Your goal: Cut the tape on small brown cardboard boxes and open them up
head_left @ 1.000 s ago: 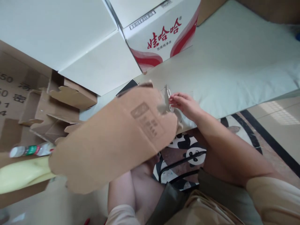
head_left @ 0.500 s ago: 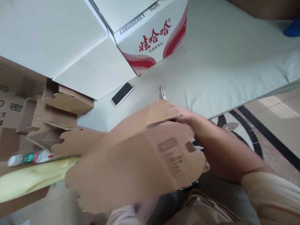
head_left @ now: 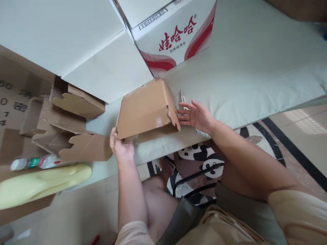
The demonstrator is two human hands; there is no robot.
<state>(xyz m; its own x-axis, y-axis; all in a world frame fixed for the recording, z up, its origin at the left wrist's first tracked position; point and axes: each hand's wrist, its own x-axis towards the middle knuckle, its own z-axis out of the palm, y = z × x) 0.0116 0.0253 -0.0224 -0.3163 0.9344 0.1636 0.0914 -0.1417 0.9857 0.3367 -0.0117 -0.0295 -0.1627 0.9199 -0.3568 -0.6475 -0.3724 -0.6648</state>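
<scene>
While the left hand [head_left: 121, 147] grips the box [head_left: 144, 109] by its near-left corner, the right hand [head_left: 200, 116] spreads wide at the right side, holding nothing, touching or just shy: blur hides which. It looks like steadying work, and the next move calls for a firm right-hand hold. The box is by the table's [head_left: 245, 71] front edge; the white carton [head_left: 176, 42] limits the far side, folded cardboard [head_left: 88, 146] the left; room runs rightward.

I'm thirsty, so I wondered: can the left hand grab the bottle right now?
Probably not straight away: the left hand is holding the brown box by its corner, and another carton sits between that hand and the bottle.
</scene>
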